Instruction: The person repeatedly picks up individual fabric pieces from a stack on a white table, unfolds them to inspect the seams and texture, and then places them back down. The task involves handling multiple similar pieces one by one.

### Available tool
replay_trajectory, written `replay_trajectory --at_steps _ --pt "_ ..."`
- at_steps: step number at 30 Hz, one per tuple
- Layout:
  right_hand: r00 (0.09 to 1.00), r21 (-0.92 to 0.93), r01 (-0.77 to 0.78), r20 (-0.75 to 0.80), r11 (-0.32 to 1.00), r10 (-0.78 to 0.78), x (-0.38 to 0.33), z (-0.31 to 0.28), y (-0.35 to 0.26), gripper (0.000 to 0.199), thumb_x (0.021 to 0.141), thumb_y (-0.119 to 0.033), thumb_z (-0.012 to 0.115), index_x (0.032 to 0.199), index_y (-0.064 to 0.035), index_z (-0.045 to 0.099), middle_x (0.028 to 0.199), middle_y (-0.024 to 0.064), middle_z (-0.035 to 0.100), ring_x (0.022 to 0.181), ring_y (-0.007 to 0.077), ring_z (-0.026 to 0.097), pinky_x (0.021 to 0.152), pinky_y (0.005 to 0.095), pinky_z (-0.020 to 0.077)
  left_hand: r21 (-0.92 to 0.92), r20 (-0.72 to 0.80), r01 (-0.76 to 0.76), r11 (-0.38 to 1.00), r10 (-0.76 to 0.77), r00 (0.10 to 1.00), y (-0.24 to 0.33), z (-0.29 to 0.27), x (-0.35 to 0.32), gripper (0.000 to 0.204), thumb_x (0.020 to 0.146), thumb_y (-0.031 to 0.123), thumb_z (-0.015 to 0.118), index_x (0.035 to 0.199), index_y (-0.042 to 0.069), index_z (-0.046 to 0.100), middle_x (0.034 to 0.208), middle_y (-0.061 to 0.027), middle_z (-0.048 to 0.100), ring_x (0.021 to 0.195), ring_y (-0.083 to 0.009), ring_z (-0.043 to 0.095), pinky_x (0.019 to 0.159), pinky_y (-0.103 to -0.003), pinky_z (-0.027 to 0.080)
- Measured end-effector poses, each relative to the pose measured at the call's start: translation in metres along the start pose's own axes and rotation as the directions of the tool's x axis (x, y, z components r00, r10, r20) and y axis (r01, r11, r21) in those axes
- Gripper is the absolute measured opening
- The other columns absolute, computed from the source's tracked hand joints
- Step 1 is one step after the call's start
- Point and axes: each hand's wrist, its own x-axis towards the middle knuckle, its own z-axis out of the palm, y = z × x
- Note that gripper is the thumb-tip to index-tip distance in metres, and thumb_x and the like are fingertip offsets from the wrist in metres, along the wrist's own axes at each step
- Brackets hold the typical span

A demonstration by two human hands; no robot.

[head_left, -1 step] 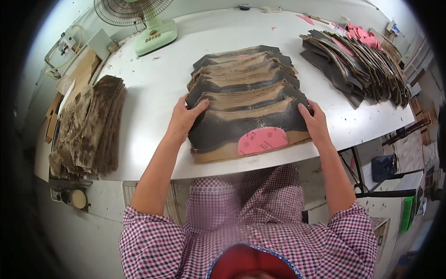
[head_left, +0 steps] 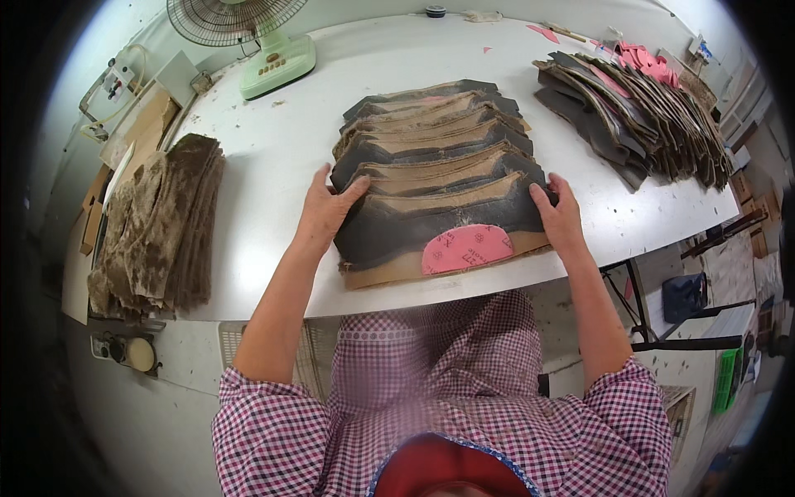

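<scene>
A fanned stack of dark, curved flat pieces [head_left: 439,166] lies overlapping in the middle of the white table [head_left: 273,149]. They look like board or leather with brown edges. The nearest piece carries a pink half-round patch [head_left: 466,247] by the table's front edge. My left hand [head_left: 325,207] grips the stack's left side, fingers on top of the lower pieces. My right hand [head_left: 561,217] clasps the right side of the same lower pieces.
A second pile of similar dark pieces [head_left: 638,108] sits at the right rear, with pink scraps [head_left: 642,56] behind it. A brown stained pile [head_left: 157,224] lies at the table's left edge. A green fan [head_left: 265,45] stands at the back left.
</scene>
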Motion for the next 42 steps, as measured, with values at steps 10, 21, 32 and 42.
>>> replay_trajectory --at_steps 10,21,32,42 --pt "0.848 0.499 -0.31 0.53 0.809 -0.002 -0.071 0.016 -0.11 0.03 0.094 -0.021 0.058 0.11 0.004 0.059 0.097 0.0107 0.063 0.085 0.0147 0.058 0.079 0.0279 0.048 0.489 0.036 -0.326 0.809 0.355 0.934 0.016 0.004 -0.067 0.026 0.076 0.01 0.076 0.094 0.002 0.06 0.098 -0.0105 0.055 0.093 -0.0224 0.054 0.08 -0.035 0.047" --pt "0.855 0.383 -0.212 0.519 0.899 -0.019 -0.064 0.016 -0.101 0.031 0.086 -0.025 0.063 0.075 0.0023 0.052 0.073 0.0033 0.047 0.071 0.0138 0.044 0.065 0.0308 0.0382 -0.019 0.495 -0.778 0.628 0.682 0.538 0.047 0.052 -0.147 0.011 0.081 0.002 0.066 0.091 0.003 0.063 0.094 -0.0127 0.065 0.088 -0.0303 0.063 0.079 -0.035 0.051" --pt "0.893 0.778 -0.4 0.449 0.484 0.017 -0.071 -0.094 -0.11 0.03 0.09 -0.004 0.052 0.117 0.0074 0.057 0.105 0.0097 0.065 0.092 0.0132 0.062 0.083 0.0265 0.0499 0.376 0.282 -0.73 0.57 0.68 0.677 -0.005 0.077 -0.052 0.039 0.075 0.005 0.071 0.112 0.006 0.057 0.118 -0.0161 0.056 0.114 -0.0359 0.05 0.098 -0.043 0.04" --pt "0.605 0.533 -0.672 0.796 0.514 -0.034 -0.078 -0.071 -0.096 0.036 0.087 -0.015 0.055 0.115 0.006 0.06 0.103 0.0106 0.066 0.089 0.0144 0.061 0.079 0.0253 0.0482 -0.834 0.533 0.545 0.085 0.381 0.756 0.064 0.072 -0.129 0.049 0.098 0.036 0.041 0.129 -0.001 0.051 0.127 -0.0205 0.054 0.111 -0.0284 0.059 0.092 -0.042 0.052"
